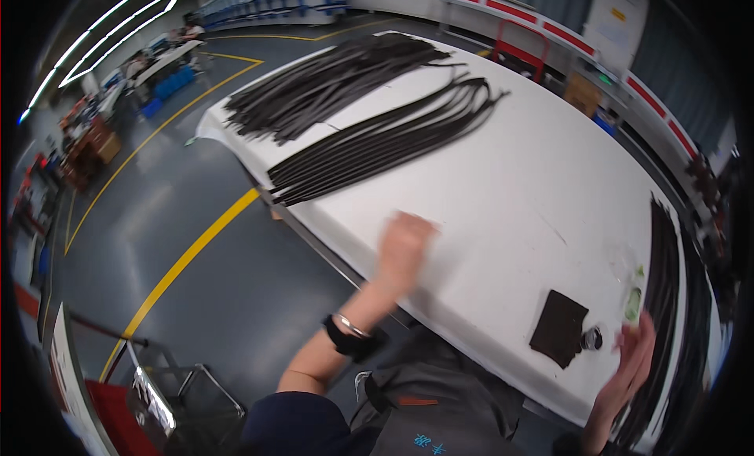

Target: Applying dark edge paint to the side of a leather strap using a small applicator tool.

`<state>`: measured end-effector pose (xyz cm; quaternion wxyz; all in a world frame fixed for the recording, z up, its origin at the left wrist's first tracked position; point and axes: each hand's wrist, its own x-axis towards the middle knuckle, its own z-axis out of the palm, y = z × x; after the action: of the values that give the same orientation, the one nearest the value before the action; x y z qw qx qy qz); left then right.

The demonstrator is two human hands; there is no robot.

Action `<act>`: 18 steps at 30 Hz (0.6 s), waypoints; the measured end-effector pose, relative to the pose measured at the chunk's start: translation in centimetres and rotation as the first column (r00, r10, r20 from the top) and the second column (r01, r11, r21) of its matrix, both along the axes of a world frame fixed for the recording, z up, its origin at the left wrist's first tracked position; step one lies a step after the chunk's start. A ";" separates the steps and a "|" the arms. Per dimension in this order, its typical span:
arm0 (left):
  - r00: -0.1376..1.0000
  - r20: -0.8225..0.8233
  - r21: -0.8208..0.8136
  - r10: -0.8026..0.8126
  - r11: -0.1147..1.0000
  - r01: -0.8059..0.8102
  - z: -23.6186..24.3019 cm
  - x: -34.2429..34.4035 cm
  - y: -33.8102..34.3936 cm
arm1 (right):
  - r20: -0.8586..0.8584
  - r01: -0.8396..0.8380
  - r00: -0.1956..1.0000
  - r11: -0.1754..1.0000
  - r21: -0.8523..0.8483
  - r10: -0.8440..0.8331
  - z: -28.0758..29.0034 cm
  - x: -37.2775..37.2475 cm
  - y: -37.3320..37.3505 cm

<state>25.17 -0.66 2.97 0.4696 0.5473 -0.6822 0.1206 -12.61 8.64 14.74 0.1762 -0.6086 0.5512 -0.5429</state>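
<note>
Along the right side of the table [503, 244], we find long black strips [664, 275] laid lengthwise in a narrow, dull, dark bundle, with a further dark band [694, 299] beyond them at the table's very edge. Our right hand [631, 366] is just beside those strips, over the table's near right corner. Its fingers are nearly straight with the thumb a little apart, the tips close to a small green-and-clear container [633, 303]; we cannot tell whether they touch it.

Left of that hand, on the same part of the table, lie a dark, nearly square cloth [559, 328] and, just beside it, a small jar [592, 338].

Our left hand [406, 248] hangs over the table's near edge, blurred, its fingers curled inward; we cannot tell whether it holds anything. A dark band [351, 338] and a shiny bracelet [350, 325] circle that wrist.

Toward the table's far left we see a bundle of slim black cords [369, 146], parallel at one end and curving together at the other. Beyond it sits a larger, untidier black heap [338, 87]. Behind the table stands a red trolley [522, 47]; left of it, a yellow line [192, 260] crosses the grey floor [236, 275].
</note>
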 end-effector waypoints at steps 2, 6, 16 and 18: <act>0.934 0.081 -0.009 0.347 0.938 -0.347 -0.1 7.9 1.0 | -0.077 0.094 0.993 0.995 -0.013 -0.095 -2.9 -1.1 3.1; 0.821 0.194 0.003 0.538 0.836 -0.548 -1.3 17.3 3.7 | 0.006 0.012 1.000 1.000 0.017 -0.012 -6.2 -0.4 3.9; 0.780 0.384 0.069 0.493 0.827 -0.557 -1.6 18.9 1.3 | -0.024 -0.137 0.990 0.989 0.049 0.138 -7.3 3.0 0.7; 0.788 0.386 0.084 0.479 0.833 -0.548 -1.6 19.0 1.1 | -0.009 -0.125 0.992 0.990 0.065 0.125 -7.3 3.3 0.7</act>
<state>44.17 0.45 1.38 0.2352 0.7248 -0.5872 0.2731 -9.29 9.33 7.44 0.2257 -0.6394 0.5303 -0.5090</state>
